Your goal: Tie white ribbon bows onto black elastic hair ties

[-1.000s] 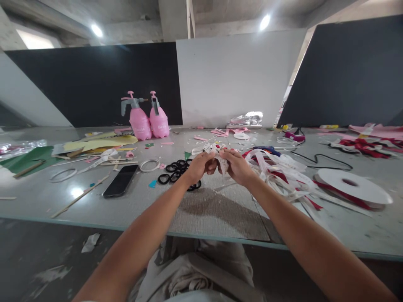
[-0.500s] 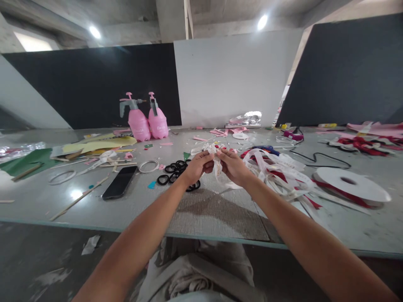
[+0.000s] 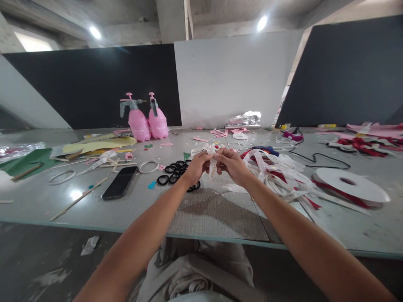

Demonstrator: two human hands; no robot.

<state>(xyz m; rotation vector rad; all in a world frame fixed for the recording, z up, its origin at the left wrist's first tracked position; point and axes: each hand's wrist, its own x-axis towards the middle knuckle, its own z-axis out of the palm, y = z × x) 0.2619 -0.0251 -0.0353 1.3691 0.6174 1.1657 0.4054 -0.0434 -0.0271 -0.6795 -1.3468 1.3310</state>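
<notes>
Here, left of centre, a phone (image 3: 120, 182) and black rings (image 3: 176, 169) lie on the table (image 3: 220, 214); above its middle the left hand (image 3: 197, 167) and right hand (image 3: 232, 164) pinch a white ribbon (image 3: 213, 166) between their fingertips. Working it well probably means keeping both pinches close together and the strip taut.

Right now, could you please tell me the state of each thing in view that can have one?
Left hand: closed, pinching the white ribbon piece.
Right hand: closed on the same ribbon piece.
White ribbon piece: held above the table, its end hanging down.
Phone: lying flat, screen dark.
Pink spray bottles: upright, side by side.
Ribbon spool: lying flat, ribbon partly unwound.
Black rings: heaped loosely on the table.
</notes>
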